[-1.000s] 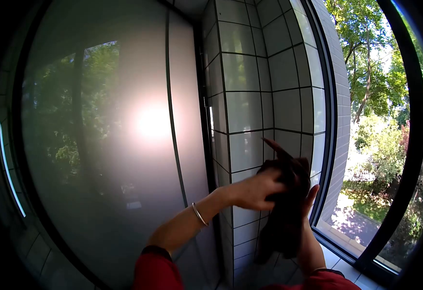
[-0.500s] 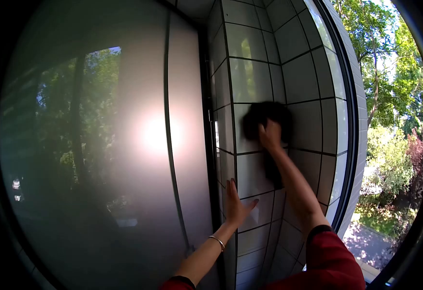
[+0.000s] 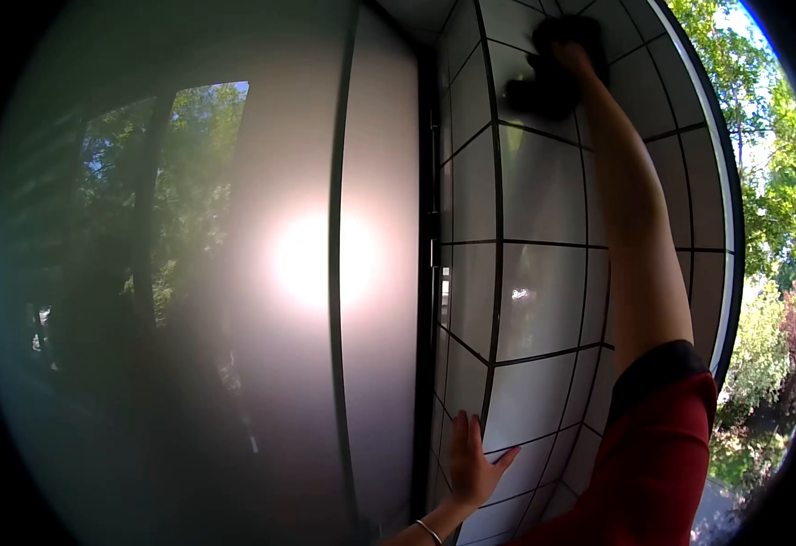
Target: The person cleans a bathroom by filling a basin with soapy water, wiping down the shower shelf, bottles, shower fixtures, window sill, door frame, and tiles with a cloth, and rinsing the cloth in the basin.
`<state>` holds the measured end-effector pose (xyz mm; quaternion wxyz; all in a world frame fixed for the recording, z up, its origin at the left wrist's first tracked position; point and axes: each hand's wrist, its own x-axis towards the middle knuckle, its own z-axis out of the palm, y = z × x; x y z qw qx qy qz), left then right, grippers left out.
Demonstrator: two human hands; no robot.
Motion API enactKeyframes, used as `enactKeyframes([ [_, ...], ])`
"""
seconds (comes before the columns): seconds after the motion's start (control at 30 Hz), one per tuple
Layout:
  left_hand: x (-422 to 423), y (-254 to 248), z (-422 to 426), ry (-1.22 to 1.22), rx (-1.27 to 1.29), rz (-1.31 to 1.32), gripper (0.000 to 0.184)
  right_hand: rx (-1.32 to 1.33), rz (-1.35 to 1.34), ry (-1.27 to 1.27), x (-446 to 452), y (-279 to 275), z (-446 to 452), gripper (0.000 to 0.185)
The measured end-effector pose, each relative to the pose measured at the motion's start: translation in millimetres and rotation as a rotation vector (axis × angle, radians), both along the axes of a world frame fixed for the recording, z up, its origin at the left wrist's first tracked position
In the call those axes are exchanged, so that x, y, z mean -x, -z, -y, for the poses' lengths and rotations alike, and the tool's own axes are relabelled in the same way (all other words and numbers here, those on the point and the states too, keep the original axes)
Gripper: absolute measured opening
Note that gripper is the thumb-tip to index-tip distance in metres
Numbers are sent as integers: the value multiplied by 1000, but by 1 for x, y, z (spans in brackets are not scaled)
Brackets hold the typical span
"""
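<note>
High on the white tiled wall (image 3: 543,300), my right hand (image 3: 572,56) is closed on a dark cloth (image 3: 552,91) and presses it against the tiles near the inner corner. The cloth is bunched and a little blurred, with one end sticking out to the left. Lower down, my left hand (image 3: 478,469) rests with fingers spread at the outer edge of the tiled column. Nothing is in it, and a thin bracelet (image 3: 430,530) circles that wrist.
A large frosted glass panel (image 3: 234,364) with a vertical dark strip (image 3: 336,273) fills the left side and carries a bright glare. On the right, a window frame (image 3: 733,273) borders trees (image 3: 771,182) outside.
My right hand has moved the dark cloth up the wall, and the arm is more stretched out. The view has shifted, and my left hand stays low at the column edge.
</note>
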<state>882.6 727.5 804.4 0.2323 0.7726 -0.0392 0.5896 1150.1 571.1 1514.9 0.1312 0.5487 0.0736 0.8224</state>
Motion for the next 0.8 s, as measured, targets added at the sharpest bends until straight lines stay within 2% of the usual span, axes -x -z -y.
enactKeyframes([
  [0.03, -2, 1, 0, 3, -6, 20, 91, -115, -218, -413, 40, 42, -10, 43],
  [0.07, -2, 4, 1, 5, -8, 33, 90, -276, -325, -745, 83, 87, -20, 54],
  [0.1, -1, 7, 1, 20, -5, 27, 90, -286, -398, -890, 143, 143, -38, 54],
  [0.13, -1, 7, 0, 15, 3, 2, 91, -256, -404, -906, 175, 173, -62, 52],
  [0.2, -6, 5, 2, 28, 6, -20, 92, 42, -232, -746, 200, 190, -98, 50],
  [0.27, -6, 6, 1, 45, 28, -9, 94, 184, -336, -596, 223, 173, -98, 51],
  [0.33, -8, 8, 2, 84, 62, -50, 96, 5, -372, -766, 197, 125, -91, 52],
  [0.37, -11, 7, 1, 76, 53, 11, 93, 145, -20, -801, 134, 72, -79, 43],
  [0.4, -10, 9, 0, 72, 38, 63, 90, -123, -240, -896, 143, 92, -61, 41],
  [0.47, -9, 7, -1, 55, 20, 74, 91, -224, -453, -918, 97, 85, -32, 55],
  [0.5, -10, 7, 3, 40, 12, 94, 92, -96, -392, -929, 79, 100, -24, 52],
  [0.53, -15, 10, 2, 73, 27, 125, 92, 25, -337, -939, 66, 129, -12, 49],
  [0.57, -17, 11, 2, 132, 57, 139, 88, -45, -296, -894, 76, 181, -12, 50],
  [0.63, -22, 15, -1, 192, 75, 150, 84, -178, -288, -823, 123, 321, -36, 51],
  [0.67, -28, 16, -4, 213, 66, 189, 76, -240, -318, -794, 146, 390, -44, 51],
  [0.7, -26, 20, -6, 233, 57, 213, 68, -221, -400, -879, 160, 462, -46, 53],
  [0.73, -18, 18, -4, 336, 165, 146, 55, -206, -523, -937, 169, 535, -43, 54],
  [0.77, -18, 18, -3, 412, 189, 185, 53, -207, -619, -924, 167, 612, -38, 56],
  [0.8, -18, 19, -4, 486, 213, 218, 52, -253, -873, -1028, 170, 688, -32, 59],
])
